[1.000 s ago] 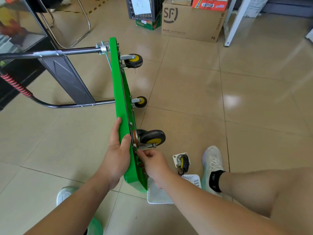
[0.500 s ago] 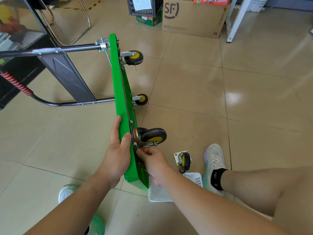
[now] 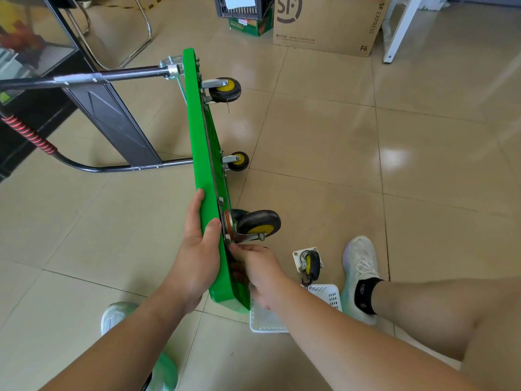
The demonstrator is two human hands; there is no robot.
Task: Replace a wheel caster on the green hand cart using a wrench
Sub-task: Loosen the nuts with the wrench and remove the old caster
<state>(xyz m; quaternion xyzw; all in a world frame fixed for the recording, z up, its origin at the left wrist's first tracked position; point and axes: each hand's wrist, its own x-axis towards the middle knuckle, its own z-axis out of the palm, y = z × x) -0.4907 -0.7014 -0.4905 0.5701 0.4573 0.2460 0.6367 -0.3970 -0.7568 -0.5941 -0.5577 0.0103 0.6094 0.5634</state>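
The green hand cart (image 3: 201, 142) stands on its edge on the tiled floor, wheels facing right. My left hand (image 3: 197, 249) grips the near end of its deck, thumb over the edge. The nearest caster (image 3: 258, 225), black with a yellow hub, sits against the deck on its plate. My right hand (image 3: 258, 270) is just below that caster, fingertips pinched at the plate's lower corner; what they hold is hidden. A loose small caster (image 3: 308, 263) lies on the floor to the right. No wrench is in sight.
A white plastic basket (image 3: 327, 294) sits under my right forearm. My shoes (image 3: 359, 266) flank the cart's near end. Two more casters (image 3: 225, 90) remain on the deck. The cart's folded handle (image 3: 84, 79) reaches left. A cardboard box (image 3: 327, 24) stands at the back.
The view has dropped slightly. My hands keep their places; the right fingers shift a little at the caster plate's lower corner.
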